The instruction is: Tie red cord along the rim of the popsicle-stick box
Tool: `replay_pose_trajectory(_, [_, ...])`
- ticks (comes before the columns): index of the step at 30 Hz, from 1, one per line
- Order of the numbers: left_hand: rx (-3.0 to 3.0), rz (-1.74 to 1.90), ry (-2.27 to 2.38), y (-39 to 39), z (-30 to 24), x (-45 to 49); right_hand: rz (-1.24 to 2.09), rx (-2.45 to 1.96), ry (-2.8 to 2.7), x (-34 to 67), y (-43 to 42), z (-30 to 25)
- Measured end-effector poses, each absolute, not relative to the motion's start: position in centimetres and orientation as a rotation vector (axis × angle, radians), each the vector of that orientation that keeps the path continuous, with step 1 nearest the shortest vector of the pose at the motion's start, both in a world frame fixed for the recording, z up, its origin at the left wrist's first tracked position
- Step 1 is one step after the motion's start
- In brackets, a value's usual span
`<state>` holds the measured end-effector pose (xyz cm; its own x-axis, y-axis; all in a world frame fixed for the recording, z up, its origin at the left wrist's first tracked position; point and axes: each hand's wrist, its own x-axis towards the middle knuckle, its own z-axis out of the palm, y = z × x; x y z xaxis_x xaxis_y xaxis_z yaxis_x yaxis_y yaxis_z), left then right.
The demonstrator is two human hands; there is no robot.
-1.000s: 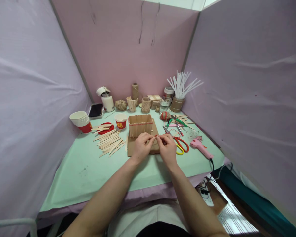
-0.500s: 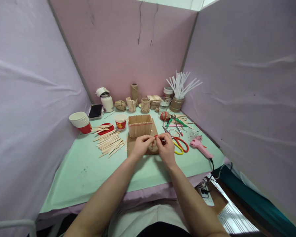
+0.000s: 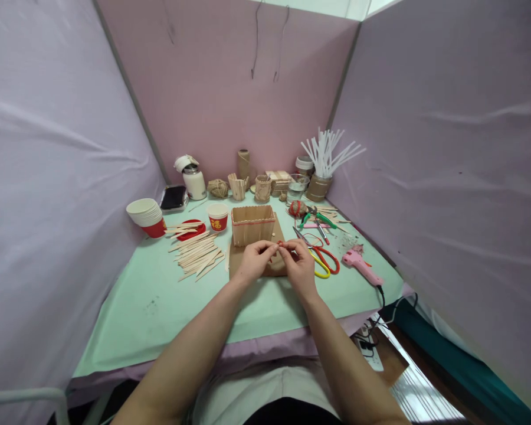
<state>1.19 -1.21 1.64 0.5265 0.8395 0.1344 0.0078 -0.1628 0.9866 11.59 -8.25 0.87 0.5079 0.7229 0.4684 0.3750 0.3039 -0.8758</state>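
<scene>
My left hand and my right hand meet fingertip to fingertip over a brown cardboard sheet. Both pinch a small red piece, thin like string, too small to name for sure. Just behind my fingers stands an open box made of wooden sticks with a red line along its top edge. Red-and-yellow scissors lie right of my right hand.
Loose wooden sticks are spread at the left beside red paper cups. A pink glue gun lies at the right with its cable over the table edge. Pliers, jars, twine and white straws line the back. Fabric walls enclose three sides.
My hands stayed together over the cardboard; the fingers shifted slightly on the red piece. The view moved a little.
</scene>
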Motion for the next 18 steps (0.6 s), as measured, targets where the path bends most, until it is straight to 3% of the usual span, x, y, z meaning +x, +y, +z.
replay_pose_trajectory(9, [1.856,0.988,0.807,-2.0,2.0,1.4,0.785,-1.174,-0.681,12.6,-7.5,0.0])
replay_pose_trajectory(18, [1.842,0.958,0.847,-2.0,1.7,1.4,0.809,-1.106,-0.534,13.2,-7.5,0.8])
